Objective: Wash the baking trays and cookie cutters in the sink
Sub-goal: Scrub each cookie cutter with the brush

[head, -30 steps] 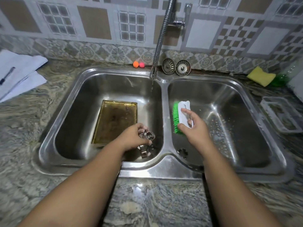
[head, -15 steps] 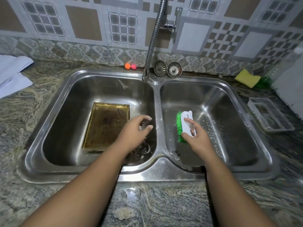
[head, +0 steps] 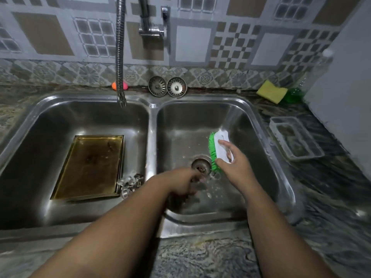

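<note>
Over the sink (head: 154,125): right hand (head: 235,167), fingers around brush (head: 219,146); left hand (head: 185,182), grip unclear.

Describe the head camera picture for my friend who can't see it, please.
Over a steel double sink, a person's right hand grips a green-bristled scrub brush in the right basin, while the blurred left hand reaches in near the drain. A brown baking tray lies in the left basin with a small pile of metal cookie cutters beside it.

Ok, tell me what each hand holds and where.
Right hand grips the brush by its white back. Left hand, over the drain, is blurred: cannot tell.
</note>
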